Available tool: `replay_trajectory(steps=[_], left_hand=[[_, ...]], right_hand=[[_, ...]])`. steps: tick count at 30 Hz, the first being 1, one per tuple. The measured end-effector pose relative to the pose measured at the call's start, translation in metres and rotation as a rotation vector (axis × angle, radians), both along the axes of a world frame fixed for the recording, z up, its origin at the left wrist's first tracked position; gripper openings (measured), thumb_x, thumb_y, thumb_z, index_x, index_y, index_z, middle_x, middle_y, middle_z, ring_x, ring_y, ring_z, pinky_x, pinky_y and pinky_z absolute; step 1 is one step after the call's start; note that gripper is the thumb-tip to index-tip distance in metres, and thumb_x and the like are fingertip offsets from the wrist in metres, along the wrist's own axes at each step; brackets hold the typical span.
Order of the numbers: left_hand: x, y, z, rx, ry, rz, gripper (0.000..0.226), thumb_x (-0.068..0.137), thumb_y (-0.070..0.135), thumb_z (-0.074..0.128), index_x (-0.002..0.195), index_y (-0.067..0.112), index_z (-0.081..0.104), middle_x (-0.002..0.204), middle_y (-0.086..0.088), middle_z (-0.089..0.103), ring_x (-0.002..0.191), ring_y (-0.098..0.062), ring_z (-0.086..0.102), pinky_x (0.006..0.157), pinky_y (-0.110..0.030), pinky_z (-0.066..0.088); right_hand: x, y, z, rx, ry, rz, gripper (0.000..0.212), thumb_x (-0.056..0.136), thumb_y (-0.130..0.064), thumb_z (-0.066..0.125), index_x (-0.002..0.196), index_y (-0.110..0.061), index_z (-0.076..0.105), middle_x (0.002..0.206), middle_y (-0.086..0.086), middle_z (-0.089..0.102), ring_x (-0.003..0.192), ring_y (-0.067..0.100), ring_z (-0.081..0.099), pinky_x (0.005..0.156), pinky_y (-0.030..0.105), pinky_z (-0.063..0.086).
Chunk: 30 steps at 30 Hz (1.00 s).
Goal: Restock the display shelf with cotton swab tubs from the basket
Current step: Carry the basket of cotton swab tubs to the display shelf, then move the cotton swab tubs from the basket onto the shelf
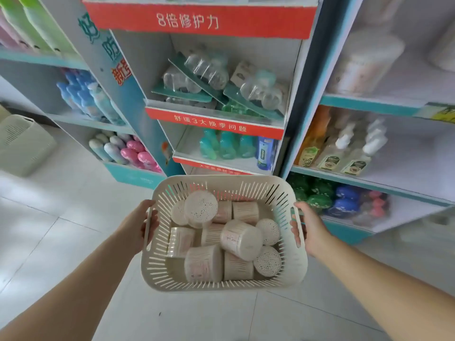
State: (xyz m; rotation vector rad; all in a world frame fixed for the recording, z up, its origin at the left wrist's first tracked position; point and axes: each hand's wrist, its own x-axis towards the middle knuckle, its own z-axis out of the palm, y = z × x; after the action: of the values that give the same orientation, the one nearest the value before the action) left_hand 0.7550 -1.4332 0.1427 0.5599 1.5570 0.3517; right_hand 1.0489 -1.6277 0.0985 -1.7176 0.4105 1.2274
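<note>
I hold a cream slotted plastic basket point(295, 267) in front of me above the floor. My left hand point(142, 225) grips its left handle and my right hand point(305, 227) grips its right handle. Several round clear tubs of cotton swabs point(241, 238) lie jumbled inside, some on their sides, some showing their white swab tips. Straight ahead stands a cardboard display shelf point(214, 116) with red edge strips. On the upper right, blurred, a shelf point(369, 102) carries large pale round tubs point(364, 62).
The cardboard display carries blister packs point(204, 75) and green bottles point(226, 146). Bottles fill blue-edged shelves at left point(81, 97) and right point(342, 148). An empty cream basket point(22, 143) stands on the white tiled floor at far left.
</note>
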Motion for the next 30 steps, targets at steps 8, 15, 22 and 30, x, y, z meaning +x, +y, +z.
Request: replay_trajectory(steps=[8, 15, 22, 30], left_hand=[[-0.001, 0.012, -0.170, 0.001, 0.060, 0.038, 0.026, 0.082, 0.036, 0.060, 0.069, 0.014, 0.056, 0.060, 0.003, 0.051, 0.041, -0.007, 0.048, 0.036, -0.009, 0.038], [0.008, 0.021, -0.290, 0.070, 0.086, 0.018, 0.025, 0.084, 0.035, 0.058, 0.068, 0.016, 0.053, 0.065, 0.004, 0.050, 0.056, -0.008, 0.044, 0.054, -0.020, 0.030], [0.008, 0.029, -0.348, 0.140, 0.118, 0.036, 0.020, 0.084, 0.029, 0.059, 0.069, 0.017, 0.054, 0.067, 0.003, 0.052, 0.057, -0.010, 0.047, 0.056, -0.021, 0.031], [0.002, 0.030, -0.385, 0.117, 0.164, -0.159, 0.017, 0.087, 0.032, 0.060, 0.085, 0.015, 0.058, 0.086, -0.002, 0.055, 0.079, -0.016, 0.054, 0.073, -0.029, 0.036]], right_hand=[[0.005, 0.025, -0.168, -0.017, 0.018, 0.047, 0.032, 0.080, -0.044, 0.059, 0.078, -0.012, 0.055, 0.065, 0.002, 0.047, 0.054, 0.013, 0.037, 0.049, 0.026, 0.029], [0.007, 0.039, -0.276, 0.018, 0.015, 0.036, 0.031, 0.080, -0.043, 0.059, 0.074, -0.013, 0.056, 0.064, 0.001, 0.047, 0.052, 0.012, 0.036, 0.049, 0.024, 0.027], [0.010, 0.050, -0.330, 0.042, 0.014, -0.003, 0.032, 0.081, -0.043, 0.059, 0.076, -0.011, 0.061, 0.065, 0.001, 0.052, 0.052, 0.011, 0.040, 0.050, 0.023, 0.031], [0.009, 0.057, -0.341, 0.083, 0.034, 0.073, 0.028, 0.089, -0.035, 0.053, 0.082, -0.009, 0.060, 0.067, 0.003, 0.053, 0.058, 0.013, 0.044, 0.053, 0.024, 0.034]])
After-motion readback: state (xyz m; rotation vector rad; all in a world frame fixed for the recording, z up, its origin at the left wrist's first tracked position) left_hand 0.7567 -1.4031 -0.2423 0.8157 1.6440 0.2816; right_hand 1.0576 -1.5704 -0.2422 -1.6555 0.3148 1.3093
